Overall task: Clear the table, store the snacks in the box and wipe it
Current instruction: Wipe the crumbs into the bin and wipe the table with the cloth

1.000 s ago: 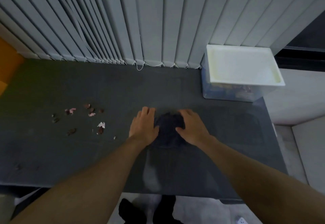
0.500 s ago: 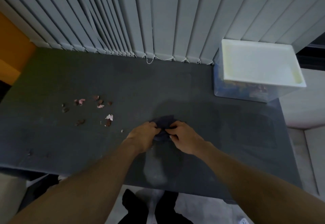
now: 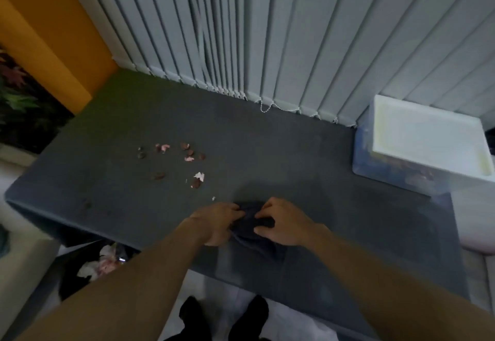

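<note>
Between my two hands, near the front edge of the bench, the dark cloth lies bunched, its long axis trailing from my grip back toward me and slightly right. My left hand and right hand both clamp it, fingers curled, knuckles up, forearms converging. Snack scraps lie beyond my grip, leftward; the lidded box stands well off right.
</note>
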{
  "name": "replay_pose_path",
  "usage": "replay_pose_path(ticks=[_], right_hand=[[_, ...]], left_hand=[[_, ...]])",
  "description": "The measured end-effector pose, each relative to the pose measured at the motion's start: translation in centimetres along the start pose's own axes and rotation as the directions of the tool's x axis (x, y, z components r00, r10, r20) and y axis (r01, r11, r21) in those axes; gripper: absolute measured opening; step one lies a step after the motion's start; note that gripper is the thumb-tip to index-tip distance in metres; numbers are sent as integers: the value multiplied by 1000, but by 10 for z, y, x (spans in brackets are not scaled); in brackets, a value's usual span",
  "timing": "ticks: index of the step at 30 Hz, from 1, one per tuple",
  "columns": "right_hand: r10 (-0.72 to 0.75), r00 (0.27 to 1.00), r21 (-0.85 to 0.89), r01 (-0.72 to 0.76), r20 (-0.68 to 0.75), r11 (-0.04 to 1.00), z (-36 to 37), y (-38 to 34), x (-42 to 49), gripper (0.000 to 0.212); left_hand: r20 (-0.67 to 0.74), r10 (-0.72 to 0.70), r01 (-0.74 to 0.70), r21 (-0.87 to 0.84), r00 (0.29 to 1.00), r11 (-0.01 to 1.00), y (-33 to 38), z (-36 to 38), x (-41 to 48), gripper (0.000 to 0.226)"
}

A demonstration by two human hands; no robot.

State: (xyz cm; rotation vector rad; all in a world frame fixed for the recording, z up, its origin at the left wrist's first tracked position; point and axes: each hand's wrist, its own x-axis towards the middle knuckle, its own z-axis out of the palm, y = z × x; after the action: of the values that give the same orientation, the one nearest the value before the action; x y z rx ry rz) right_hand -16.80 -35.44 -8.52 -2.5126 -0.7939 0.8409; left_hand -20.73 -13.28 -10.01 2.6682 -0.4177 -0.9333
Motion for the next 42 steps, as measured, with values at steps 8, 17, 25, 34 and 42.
replay_pose_path(ticks=[8,17,25,34,42], right_hand=[[21,958,-105,-53,-285,993,-33,-80,45,67],[-73,980,-214,33,-185,976,-14,-233,111,76],[-223,971,-251,196,-85,948,42,-358,164,75],[-368,918,-205,393,148,897,110,-448,217,68],[-389,855,-140,456,342,879,181,-480,275,66]], left_hand=[[-354,-292,301,-28,889,953,-59,-58,-77,58],[-439,-478,442,-189,760,877,-161,-70,-196,60],[-407,-656,522,-400,635,753,-253,-23,-291,61],[-295,-824,572,-606,483,552,-316,41,-356,60],[-170,-897,625,-664,409,411,-369,87,-366,59]])
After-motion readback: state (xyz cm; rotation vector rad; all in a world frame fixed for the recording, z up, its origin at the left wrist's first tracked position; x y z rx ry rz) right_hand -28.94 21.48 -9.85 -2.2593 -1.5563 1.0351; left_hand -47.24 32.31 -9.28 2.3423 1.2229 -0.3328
